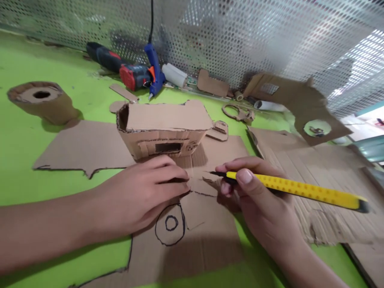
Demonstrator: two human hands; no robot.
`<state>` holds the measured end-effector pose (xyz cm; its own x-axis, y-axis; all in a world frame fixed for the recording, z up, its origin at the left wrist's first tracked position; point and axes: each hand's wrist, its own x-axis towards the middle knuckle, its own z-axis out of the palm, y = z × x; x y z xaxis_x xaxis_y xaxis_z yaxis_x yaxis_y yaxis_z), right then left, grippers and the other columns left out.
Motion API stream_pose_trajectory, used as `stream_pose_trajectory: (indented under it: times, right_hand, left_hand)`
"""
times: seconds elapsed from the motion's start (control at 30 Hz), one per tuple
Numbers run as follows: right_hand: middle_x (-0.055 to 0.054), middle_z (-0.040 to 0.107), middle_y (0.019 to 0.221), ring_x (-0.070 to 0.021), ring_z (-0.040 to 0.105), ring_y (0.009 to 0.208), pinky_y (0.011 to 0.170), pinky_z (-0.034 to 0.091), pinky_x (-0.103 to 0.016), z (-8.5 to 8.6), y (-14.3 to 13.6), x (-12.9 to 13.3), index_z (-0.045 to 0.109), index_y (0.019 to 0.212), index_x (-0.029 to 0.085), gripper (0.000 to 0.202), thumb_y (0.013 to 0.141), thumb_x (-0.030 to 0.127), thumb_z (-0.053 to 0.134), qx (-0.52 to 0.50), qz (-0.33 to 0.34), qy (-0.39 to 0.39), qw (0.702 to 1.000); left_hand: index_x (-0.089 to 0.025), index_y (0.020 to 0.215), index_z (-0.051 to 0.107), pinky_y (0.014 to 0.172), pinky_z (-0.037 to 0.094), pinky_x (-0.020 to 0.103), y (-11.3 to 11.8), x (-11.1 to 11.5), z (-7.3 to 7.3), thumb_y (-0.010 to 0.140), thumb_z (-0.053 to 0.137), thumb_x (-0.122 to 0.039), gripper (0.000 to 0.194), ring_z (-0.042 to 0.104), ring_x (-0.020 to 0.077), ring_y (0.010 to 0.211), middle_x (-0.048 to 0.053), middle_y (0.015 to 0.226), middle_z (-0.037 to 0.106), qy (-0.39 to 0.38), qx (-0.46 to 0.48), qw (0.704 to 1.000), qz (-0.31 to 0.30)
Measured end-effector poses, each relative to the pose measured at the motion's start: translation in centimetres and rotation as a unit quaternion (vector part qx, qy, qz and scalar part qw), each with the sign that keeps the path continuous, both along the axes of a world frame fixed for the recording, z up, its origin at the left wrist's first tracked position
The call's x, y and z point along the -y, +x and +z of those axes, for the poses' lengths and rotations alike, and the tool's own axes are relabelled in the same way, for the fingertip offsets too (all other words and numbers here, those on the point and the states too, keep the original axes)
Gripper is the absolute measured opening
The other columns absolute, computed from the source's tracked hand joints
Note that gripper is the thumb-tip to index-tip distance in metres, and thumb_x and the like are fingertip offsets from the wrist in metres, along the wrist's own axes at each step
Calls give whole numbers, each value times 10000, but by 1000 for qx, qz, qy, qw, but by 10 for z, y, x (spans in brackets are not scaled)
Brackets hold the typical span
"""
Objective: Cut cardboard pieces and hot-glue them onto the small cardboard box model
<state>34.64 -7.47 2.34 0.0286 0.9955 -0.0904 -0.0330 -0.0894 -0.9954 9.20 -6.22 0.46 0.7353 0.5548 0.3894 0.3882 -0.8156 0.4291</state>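
My right hand [264, 200] is closed round a yellow craft knife [294, 187] with a black nose and a thin tip pointing left. The tip is above a flat cardboard sheet [216, 240], close to a cut slit. My left hand [150, 190] lies palm down on that sheet with its fingers stretched out, some fingertips partly hidden. Below its fingers, a black marker drawing of two rings [170, 224] shows on the sheet. Just beyond my left hand stands a cardboard box model [165, 116] with a rectangular slot in its front.
At the back lie a cordless power tool [120, 66] and a blue glue gun [154, 72] with a cord. A cardboard cylinder [45, 102] stands at left. Large cardboard pieces [315, 172] cover the right side. A perforated metal panel [240, 40] closes off the back.
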Motion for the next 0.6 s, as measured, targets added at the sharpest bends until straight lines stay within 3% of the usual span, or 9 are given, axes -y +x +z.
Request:
stream_pose_trajectory:
  times: [0.2, 0.37, 0.6]
  right_hand:
    - [-48, 810, 829, -112, 636, 551, 497, 574, -223, -2, -6, -1, 827, 886, 258, 278, 793, 496, 938, 31, -15, 1, 999]
    - [-17, 765, 715, -84, 580, 493, 415, 480, -156, -4, -8, -8, 831, 937, 267, 255, 806, 458, 938, 23, -30, 8, 999]
    - [-17, 775, 793, -86, 641, 517, 490, 572, -188, -5, -14, -8, 798, 872, 238, 293, 767, 455, 965, -19, -25, -29, 999]
  left_hand:
    - [-133, 1297, 731, 985, 555, 390, -2, 0, -2, 1056, 517, -101, 324, 603, 249, 1110, 112, 1278, 739, -9, -5, 1000, -10]
    - [-130, 1293, 721, 973, 549, 394, -1, 0, -5, 1054, 516, -94, 317, 590, 245, 1070, 108, 1246, 740, -8, 0, 1000, -14]
    - [-130, 1296, 713, 937, 552, 403, 0, 0, -2, 1058, 507, -119, 314, 585, 259, 1069, 118, 1235, 725, -11, -12, 1000, -12]
